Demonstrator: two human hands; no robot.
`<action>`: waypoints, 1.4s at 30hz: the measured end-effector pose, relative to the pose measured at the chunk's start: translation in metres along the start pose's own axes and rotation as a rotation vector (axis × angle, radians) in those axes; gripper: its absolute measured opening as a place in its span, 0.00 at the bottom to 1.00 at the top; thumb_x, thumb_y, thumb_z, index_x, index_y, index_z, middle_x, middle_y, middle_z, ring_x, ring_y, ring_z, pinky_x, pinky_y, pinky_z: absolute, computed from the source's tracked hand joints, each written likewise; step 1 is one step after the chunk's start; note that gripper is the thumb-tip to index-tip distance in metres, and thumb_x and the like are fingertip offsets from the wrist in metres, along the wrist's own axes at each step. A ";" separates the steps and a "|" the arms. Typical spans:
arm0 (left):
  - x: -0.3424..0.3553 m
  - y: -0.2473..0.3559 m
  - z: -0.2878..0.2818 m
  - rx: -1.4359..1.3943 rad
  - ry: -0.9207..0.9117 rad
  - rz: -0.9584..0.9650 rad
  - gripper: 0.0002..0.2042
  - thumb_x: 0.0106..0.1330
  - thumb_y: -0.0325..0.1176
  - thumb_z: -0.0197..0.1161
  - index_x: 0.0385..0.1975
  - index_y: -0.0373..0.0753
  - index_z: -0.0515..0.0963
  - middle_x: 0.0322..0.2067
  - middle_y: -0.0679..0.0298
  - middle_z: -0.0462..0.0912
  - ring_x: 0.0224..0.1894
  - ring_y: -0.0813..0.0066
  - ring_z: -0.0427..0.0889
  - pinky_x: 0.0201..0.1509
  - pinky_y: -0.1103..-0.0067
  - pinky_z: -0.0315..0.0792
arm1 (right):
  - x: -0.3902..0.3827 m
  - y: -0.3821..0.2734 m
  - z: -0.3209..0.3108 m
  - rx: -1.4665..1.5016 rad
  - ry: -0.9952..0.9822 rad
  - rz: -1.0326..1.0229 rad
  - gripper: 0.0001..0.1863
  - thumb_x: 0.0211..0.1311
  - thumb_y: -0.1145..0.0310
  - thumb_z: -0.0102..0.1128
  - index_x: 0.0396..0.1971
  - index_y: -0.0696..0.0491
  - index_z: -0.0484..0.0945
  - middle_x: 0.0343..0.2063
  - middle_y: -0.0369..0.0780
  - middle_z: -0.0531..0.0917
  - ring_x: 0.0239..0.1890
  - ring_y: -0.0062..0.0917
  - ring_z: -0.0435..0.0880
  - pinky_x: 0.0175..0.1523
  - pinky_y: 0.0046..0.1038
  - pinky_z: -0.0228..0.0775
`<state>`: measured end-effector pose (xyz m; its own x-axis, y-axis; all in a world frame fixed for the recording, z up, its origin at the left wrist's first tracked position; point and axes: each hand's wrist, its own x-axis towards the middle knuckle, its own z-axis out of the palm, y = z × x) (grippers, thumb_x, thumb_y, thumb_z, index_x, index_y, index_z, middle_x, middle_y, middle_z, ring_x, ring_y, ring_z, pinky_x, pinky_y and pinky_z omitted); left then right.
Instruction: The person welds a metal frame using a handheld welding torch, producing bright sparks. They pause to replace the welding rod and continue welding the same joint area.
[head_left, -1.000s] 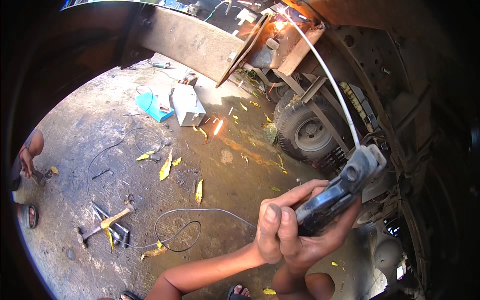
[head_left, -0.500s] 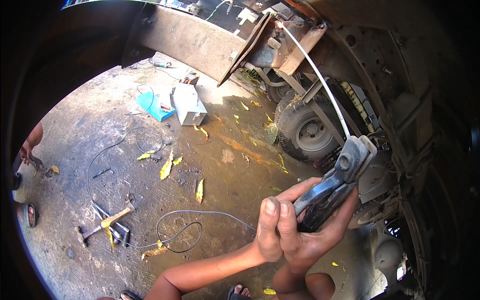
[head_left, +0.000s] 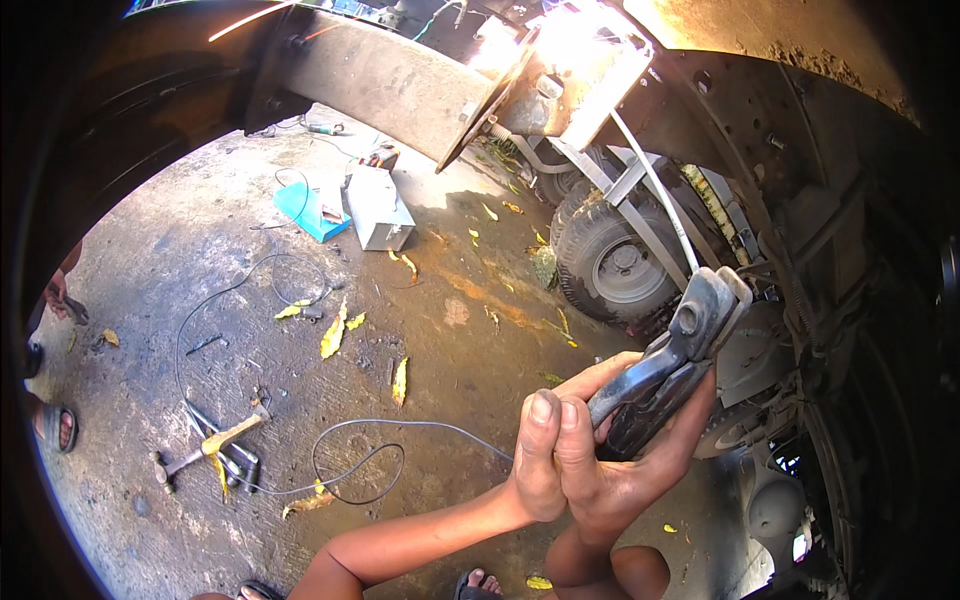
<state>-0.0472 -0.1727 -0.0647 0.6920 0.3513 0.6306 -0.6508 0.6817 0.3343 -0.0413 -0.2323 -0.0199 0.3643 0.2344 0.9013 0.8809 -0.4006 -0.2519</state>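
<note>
Grey, oil-stained concrete floor [head_left: 200, 260] fills the left of the view, and at its far left edge another person's foot in a sandal [head_left: 58, 428] and a hand [head_left: 55, 292] just show. Nearer in, a wooden-handled hammer [head_left: 205, 447] lies across a few wrenches, left loose on the floor where they can be picked up, with a thin grey cable [head_left: 350, 470] looping beside them and yellow leaves scattered about. Farther back sit a blue tray [head_left: 305, 212] and a pale box [head_left: 380, 208] side by side. A rusty steel beam [head_left: 385, 85] crosses overhead, and a vehicle tyre [head_left: 600, 255] stands beyond it, so the person appears to work under a raised chassis. In the lower middle the left hand [head_left: 538, 455] and right hand [head_left: 625, 475] come up together, pressed against each other. Both are closed tight around the handles of the heavy dark cutter [head_left: 665, 375], the left hand's fingers wrapped over the right, which looks like a 2-handed squeeze for force. The cutter tilts up to the right, its head meeting a pale thin cable [head_left: 655, 195] that runs down from the beam; whether it has bitten through I cannot tell.
</note>
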 end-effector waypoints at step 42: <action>0.000 0.001 0.002 0.185 0.074 0.006 0.47 0.69 0.68 0.22 0.52 0.25 0.73 0.29 0.62 0.76 0.31 0.74 0.72 0.36 0.78 0.66 | -0.001 0.000 0.000 -0.012 -0.026 0.048 0.56 0.43 0.59 0.79 0.65 0.69 0.53 0.43 0.49 0.78 0.41 0.28 0.82 0.43 0.28 0.75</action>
<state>-0.0483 -0.1734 -0.0629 0.7043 0.4060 0.5823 -0.6967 0.5525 0.4575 -0.0415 -0.2325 -0.0204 0.4137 0.2374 0.8789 0.8587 -0.4225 -0.2900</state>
